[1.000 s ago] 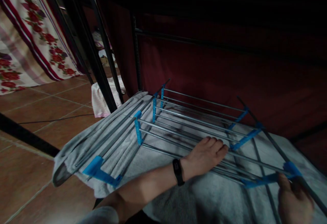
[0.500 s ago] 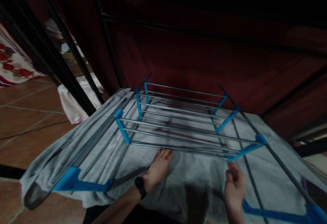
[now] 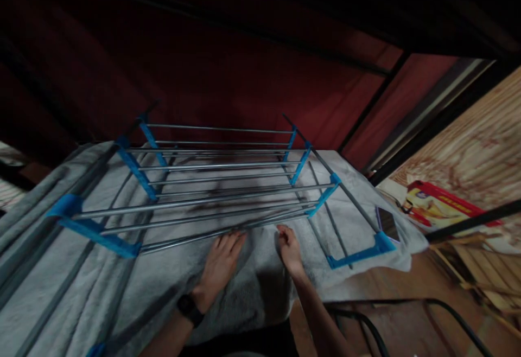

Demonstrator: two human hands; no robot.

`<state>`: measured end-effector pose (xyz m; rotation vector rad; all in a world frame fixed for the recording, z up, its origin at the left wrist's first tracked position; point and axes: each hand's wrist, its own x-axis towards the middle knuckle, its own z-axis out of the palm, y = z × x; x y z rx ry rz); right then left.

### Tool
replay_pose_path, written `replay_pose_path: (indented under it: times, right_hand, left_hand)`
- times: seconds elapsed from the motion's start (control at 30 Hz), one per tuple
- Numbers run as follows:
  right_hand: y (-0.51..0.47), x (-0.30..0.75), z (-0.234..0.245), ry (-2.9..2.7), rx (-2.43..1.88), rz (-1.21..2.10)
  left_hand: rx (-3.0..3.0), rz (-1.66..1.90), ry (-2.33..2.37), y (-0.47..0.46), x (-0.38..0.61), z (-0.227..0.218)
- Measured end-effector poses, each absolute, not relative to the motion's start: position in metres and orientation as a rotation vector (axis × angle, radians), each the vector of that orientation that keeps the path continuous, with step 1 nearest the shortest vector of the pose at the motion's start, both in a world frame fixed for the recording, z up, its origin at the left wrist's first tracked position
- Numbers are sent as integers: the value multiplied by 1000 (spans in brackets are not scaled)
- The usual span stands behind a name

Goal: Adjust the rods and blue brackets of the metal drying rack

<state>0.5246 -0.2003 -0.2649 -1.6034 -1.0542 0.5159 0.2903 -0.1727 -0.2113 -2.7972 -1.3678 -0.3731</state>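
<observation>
- The metal rack lies on the grey blanket.
- Left hand: fingers loosely extended beside the nearest bars, no grip visible.
- Right hand: half curled; any hold, I cannot tell.
- A wider grip should steady the rack.

The near left part of the metal rack goes out of view, and one blue bracket is cut by the bottom edge. The fingers of the right hand are curled, so I cannot tell whether they pinch the grey blanket. Small lettering on the red box is unreadable. The black tubular frame is also cut below.
</observation>
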Motion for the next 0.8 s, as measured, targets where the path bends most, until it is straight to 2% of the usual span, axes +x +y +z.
replay_pose_path:
  times: [0.23, 0.37, 0.8]
  right_hand:
    - [-185, 519, -265, -993, -1563, 593]
    - [-184, 513, -259, -1061, -1575, 603]
    - [-183, 453, -207, -1897, -1213, 363]
  left_hand:
    - [-2770, -233, -1476, -143, 287, -195]
    - [-2721, -279, -1439, -137, 285, -188]
    - [-2708, -390, -1453, -144, 289, -197]
